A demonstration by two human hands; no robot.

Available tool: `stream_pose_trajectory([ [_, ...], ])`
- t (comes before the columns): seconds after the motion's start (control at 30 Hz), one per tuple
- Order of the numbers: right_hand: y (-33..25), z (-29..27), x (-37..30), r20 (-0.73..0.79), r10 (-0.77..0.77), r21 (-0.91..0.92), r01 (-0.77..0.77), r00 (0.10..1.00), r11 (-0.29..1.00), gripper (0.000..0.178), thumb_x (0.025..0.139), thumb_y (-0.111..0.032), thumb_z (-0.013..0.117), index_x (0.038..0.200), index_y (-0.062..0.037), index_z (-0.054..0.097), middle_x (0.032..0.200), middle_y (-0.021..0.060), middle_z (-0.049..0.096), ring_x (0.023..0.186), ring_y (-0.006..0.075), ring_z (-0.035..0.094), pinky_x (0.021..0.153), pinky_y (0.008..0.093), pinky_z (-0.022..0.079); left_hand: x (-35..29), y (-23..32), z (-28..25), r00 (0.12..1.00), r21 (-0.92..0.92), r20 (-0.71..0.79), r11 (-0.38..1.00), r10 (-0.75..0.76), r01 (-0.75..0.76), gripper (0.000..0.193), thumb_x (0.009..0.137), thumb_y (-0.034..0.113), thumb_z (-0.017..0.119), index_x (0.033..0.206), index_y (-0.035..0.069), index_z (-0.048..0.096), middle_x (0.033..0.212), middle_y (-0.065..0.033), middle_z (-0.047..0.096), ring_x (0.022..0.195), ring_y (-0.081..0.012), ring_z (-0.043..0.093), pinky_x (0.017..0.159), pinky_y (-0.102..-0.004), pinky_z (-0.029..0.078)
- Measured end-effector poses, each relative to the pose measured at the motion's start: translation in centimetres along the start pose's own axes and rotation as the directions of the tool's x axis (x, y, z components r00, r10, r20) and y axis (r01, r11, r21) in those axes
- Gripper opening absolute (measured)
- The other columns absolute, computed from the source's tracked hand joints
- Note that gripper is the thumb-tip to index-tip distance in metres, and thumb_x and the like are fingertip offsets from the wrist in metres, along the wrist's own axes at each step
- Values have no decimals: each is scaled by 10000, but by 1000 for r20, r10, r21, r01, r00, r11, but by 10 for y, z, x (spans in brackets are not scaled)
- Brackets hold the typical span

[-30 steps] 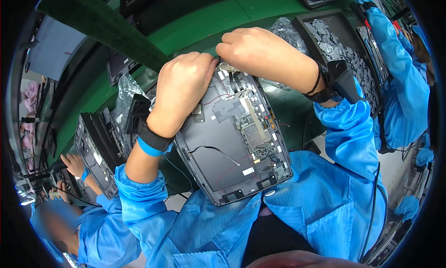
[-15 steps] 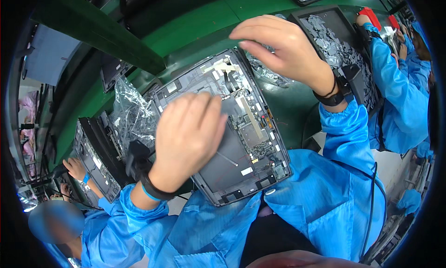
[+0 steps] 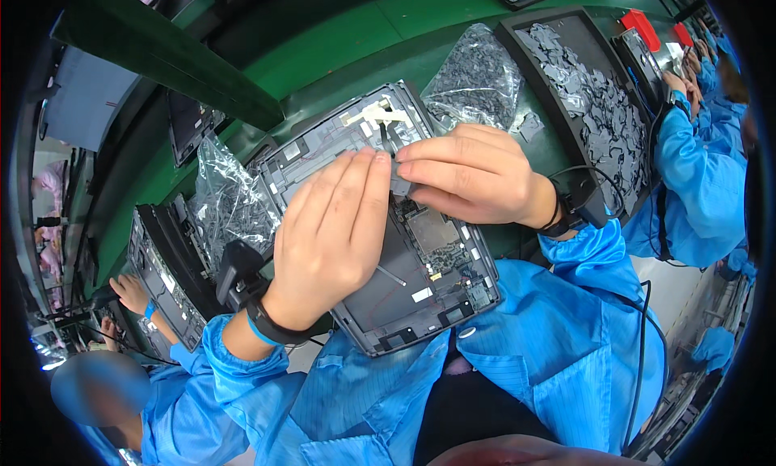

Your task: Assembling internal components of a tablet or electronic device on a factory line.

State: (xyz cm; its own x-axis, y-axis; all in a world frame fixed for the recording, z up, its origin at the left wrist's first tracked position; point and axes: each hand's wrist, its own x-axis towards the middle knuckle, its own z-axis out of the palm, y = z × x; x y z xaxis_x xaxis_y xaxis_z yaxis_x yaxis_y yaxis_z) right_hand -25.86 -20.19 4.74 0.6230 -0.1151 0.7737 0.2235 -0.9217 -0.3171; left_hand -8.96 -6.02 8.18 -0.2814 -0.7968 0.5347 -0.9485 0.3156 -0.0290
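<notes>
An opened flat device casing [image 3: 404, 304], dark grey with a circuit board [image 3: 436, 236] inside, lies tilted in front of me. Over its middle, my left hand [image 3: 327, 223] has its fingers stretched out side by side, the tips near the board's upper end; its thumb is hidden. From the right, my right hand [image 3: 477, 175] meets it with fingers and thumb pinched together. A small grey piece [image 3: 399, 185] shows at the right fingertips, mostly covered. Pale tape strips [image 3: 380, 114] and a dark cable lie just beyond the hands.
Right of the casing, a black tray [image 3: 602, 42] holds many grey pieces, with a clear bag [image 3: 473, 82] of similar pieces beside it. Another clear bag [image 3: 230, 195] lies left. Co-workers sit on both sides; the left one has an open device [image 3: 166, 280]. A green post [image 3: 174, 58] crosses the far left.
My right hand has come down and left from above the bag to the casing, now pinching at the board. My left hand has shifted only slightly, its fingers straighter.
</notes>
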Motion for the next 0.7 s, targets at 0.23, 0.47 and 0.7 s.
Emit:
stream_pose_trajectory([
  [0.23, 14, -4, 7, 27, -178, -366, 176, 984, 914, 254, 673, -93, 666, 912, -6, 677, 997, 102, 679, 648, 186, 627, 534, 293, 494, 25, -42, 27, 947, -309, -50, 907, -316, 287, 355, 788, -39, 588, 1138, -42, 646, 1109, -225, 663, 1001, -355, 663, 864, -386, 528],
  [0.47, 18, 5, 13, 250, -34, -491, 156, 968, 857, 216, 712, -110, 670, 912, -27, 680, 1026, 73, 699, 605, 136, 614, 542, 278, 493, 32, -55, 43, 835, -455, 204, 705, -512, 543, 176, 842, 90, 665, 972, -13, 721, 874, -183, 712, 794, -320, 701, 721, -354, 550],
  [0.7, 12, 7, 18, 259, -49, -564, 192, 965, 803, 169, 643, -130, 649, 778, -29, 645, 923, 97, 699, 548, 164, 629, 514, 301, 493, 32, -59, 52, 889, -403, 101, 799, -446, 447, 142, 836, 77, 672, 940, -7, 720, 873, -175, 709, 782, -324, 694, 705, -358, 548],
])
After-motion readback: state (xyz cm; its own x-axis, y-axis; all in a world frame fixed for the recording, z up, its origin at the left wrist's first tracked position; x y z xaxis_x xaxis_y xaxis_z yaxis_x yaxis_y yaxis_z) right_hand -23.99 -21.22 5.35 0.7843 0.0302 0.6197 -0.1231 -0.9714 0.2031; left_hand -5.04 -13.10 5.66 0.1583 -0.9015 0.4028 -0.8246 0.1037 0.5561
